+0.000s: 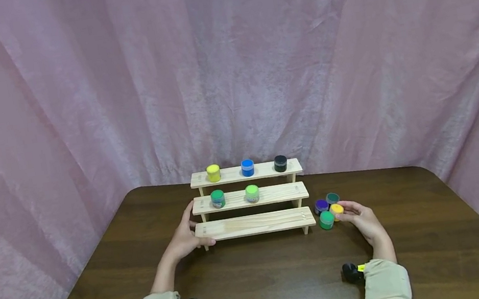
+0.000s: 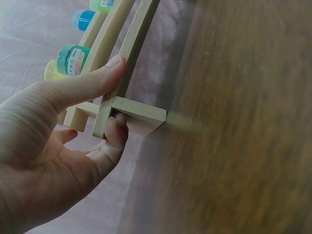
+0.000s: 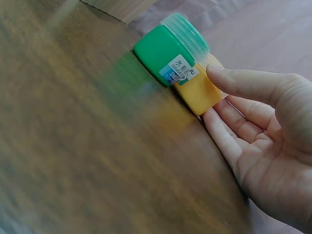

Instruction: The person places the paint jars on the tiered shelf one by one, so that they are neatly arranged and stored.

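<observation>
A three-tier wooden display stand (image 1: 255, 225) stands on the table. My left hand (image 1: 184, 238) grips the left end of its lowest shelf, thumb on top and fingers curled beneath, as the left wrist view shows. With thumb and fingers my right hand (image 1: 364, 224) pinches an orange-yellow paint jar (image 1: 337, 211) on the table right of the stand. Against that jar sits a green paint jar (image 3: 161, 51). Close behind are a purple jar (image 1: 321, 206) and a dark teal jar (image 1: 332, 198).
The top shelf bears a yellow jar (image 1: 213, 173), a blue jar (image 1: 248, 168) and a black jar (image 1: 281, 163). On the middle shelf stand a green-lidded jar (image 1: 217, 199) and a light green jar (image 1: 252, 193). A pink curtain (image 1: 227, 68) hangs behind the brown table (image 1: 268, 279).
</observation>
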Demonstrator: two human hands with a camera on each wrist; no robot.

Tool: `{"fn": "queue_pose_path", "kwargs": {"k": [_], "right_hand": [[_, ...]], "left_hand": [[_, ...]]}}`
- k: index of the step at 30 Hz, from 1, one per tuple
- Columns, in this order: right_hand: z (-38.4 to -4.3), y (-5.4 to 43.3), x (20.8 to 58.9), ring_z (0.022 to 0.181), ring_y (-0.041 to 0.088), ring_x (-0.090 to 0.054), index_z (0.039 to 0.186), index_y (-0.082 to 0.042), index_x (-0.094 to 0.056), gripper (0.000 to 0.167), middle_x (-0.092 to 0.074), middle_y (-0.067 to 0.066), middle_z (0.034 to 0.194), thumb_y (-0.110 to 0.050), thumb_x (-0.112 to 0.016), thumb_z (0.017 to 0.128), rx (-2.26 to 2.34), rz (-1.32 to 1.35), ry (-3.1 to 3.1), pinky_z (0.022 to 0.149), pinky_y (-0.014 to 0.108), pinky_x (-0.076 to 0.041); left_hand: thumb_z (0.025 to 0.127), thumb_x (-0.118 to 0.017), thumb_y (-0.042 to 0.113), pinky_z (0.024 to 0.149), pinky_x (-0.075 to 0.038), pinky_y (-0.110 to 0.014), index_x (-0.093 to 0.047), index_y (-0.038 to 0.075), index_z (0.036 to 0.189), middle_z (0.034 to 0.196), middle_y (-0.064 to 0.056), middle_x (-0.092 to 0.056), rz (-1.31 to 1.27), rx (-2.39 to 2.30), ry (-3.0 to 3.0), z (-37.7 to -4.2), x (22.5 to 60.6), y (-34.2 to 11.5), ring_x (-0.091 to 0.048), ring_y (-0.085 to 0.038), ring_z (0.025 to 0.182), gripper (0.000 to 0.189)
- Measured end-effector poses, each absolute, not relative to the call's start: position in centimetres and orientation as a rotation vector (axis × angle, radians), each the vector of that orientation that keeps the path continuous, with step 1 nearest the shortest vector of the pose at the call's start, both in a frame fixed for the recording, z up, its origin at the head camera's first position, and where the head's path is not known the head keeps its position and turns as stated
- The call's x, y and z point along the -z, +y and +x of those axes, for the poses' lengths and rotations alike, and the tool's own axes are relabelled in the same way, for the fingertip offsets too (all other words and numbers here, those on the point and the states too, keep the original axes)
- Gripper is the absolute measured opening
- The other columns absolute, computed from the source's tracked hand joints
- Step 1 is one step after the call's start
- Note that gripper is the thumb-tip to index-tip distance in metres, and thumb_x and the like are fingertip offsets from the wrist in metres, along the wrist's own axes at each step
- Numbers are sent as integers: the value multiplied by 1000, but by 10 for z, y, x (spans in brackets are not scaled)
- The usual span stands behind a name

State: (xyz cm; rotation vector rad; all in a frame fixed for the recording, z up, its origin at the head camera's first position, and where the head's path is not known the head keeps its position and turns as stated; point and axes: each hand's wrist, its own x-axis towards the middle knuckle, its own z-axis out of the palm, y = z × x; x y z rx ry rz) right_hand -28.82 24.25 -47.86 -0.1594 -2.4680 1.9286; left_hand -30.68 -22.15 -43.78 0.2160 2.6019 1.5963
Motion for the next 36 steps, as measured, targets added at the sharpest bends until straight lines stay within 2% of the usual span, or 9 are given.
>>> {"fn": "queue_pose_path", "kwargs": {"k": [16,24,31,36], "right_hand": [[-282,247,475,86,-11,-56,140,6,-44,60,-59,-25,92,-16,-69,90,-2025,-280,-2341,80,7,-48],[-283,245,469,87,-11,-56,141,7,-41,62,-57,-24,92,-14,-69,90,-2099,-308,-2239,80,6,-49],[-284,242,460,85,-10,-57,137,5,-46,55,-58,-26,88,-14,-69,90,-2063,-320,-2210,82,11,-51],[-283,238,457,83,-12,-56,138,5,-45,58,-57,-27,87,-14,-70,90,-2005,-354,-2209,81,12,-52]], "left_hand": [[66,-87,3,56,-47,-30,-2,17,158,108,-25,-49,226,-1596,2597,-309,438,-221,-53,-17,60,125],[66,-86,3,56,-47,-31,-1,15,158,108,-25,-50,235,-1604,2599,-310,438,-224,-53,-17,60,126],[66,-87,4,56,-48,-32,-2,16,158,108,-25,-49,228,-1606,2593,-310,437,-223,-54,-18,60,126],[65,-87,3,56,-48,-32,-4,16,158,108,-25,-50,211,-1613,2583,-310,440,-223,-54,-18,60,125]]}}
